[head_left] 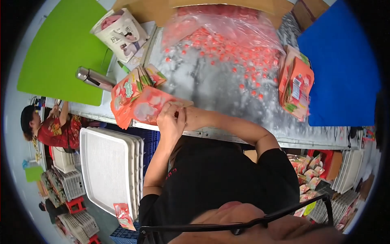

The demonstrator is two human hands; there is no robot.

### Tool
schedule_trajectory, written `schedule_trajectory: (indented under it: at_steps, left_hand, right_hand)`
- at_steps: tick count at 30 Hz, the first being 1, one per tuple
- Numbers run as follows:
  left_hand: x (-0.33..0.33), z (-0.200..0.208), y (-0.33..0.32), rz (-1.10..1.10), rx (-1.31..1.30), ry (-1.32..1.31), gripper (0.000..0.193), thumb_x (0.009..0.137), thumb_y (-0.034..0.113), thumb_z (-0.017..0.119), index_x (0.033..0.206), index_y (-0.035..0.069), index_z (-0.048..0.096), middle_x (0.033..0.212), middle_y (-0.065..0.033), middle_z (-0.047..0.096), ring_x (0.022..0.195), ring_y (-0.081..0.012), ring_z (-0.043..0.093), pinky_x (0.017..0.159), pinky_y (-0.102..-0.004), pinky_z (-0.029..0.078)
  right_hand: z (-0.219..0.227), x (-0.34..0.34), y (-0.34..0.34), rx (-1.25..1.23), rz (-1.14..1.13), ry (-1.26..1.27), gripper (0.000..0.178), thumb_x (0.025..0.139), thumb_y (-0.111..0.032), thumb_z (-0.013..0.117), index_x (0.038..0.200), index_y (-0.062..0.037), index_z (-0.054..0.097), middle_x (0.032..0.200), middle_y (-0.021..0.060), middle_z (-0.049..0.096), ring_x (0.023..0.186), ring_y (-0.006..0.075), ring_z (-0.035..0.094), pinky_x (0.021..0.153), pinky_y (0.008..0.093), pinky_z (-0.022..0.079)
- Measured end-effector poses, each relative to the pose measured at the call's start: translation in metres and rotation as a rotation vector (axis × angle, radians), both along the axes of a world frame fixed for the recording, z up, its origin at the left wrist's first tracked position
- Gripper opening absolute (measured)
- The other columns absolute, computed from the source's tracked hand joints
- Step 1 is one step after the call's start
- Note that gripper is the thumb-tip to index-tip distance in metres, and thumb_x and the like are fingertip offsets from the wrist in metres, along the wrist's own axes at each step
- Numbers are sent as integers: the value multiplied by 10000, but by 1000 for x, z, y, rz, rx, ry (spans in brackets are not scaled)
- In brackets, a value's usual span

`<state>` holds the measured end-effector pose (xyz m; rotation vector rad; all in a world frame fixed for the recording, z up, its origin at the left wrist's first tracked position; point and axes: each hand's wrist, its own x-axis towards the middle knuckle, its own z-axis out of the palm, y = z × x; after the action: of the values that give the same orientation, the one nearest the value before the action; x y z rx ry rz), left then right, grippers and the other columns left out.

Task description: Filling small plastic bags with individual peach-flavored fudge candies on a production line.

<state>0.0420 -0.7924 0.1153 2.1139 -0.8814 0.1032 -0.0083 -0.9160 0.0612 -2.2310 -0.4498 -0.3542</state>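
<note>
Close together near the table's front edge, my two hands meet at one end of a red and pink printed pouch (148, 106). My left hand (170, 121) is closed with bent fingers on that end. My right hand (187, 117) reaches across from the right and sits against it; its fingers are mostly hidden behind the left hand. Beneath and beside the pouch lies a stack of similar pouches (126, 95). Farther off, small red wrapped pieces (243, 61) are spread over the grey tabletop (183, 81), spilling from a clear pink plastic bag (227, 22).
A second pouch stack (294, 87) lies at right by a blue panel (341, 69). A steel bottle (94, 78) and a white tote bag (122, 34) stand left, near a green panel (61, 49). White trays (109, 166) are stacked below left; another person (55, 130) works beyond.
</note>
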Motion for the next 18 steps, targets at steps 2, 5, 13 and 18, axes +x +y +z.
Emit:
schedule_trajectory:
  at_steps: [2, 5, 13, 18]
  left_hand:
    - [0, 1, -3, -70, 40, -24, 218, 830, 91, 684, 696, -58, 597, 661, -147, 553, 608, -281, 572, 585, -378, 443]
    - [22, 4, 11, -374, 246, 454, 483, 774, 181, 775, 1171, -2, 568, 1076, -141, 603, 1009, -228, 582, 837, -331, 468]
    - [40, -37, 34, -855, 232, 1322, 1113, 735, 133, 801, 1557, 44, 56, 1532, -180, 309, 1387, -215, 310, 1121, -312, 264]
    - [31, -43, 28, -813, 13, 1215, 999, 726, -2, 683, 1553, 38, 124, 1463, -128, 378, 1365, -209, 341, 1127, -319, 258]
  right_hand:
    - [-10, 1, -9, 121, 49, 151, 392, 835, -328, 680, 1119, -58, 657, 1034, 149, 680, 990, 327, 642, 908, 454, 484]
    - [1, -8, -16, 0, 215, 291, 326, 902, -322, 618, 1090, -58, 655, 1027, 128, 677, 951, 298, 647, 886, 427, 484]
    - [41, -27, -45, 148, 418, 410, 388, 950, -331, 558, 736, -11, 604, 718, 145, 614, 694, 296, 553, 702, 427, 388]
    - [23, -24, -46, 87, 364, 396, 386, 911, -358, 581, 714, -26, 597, 735, 149, 605, 735, 326, 564, 742, 440, 411]
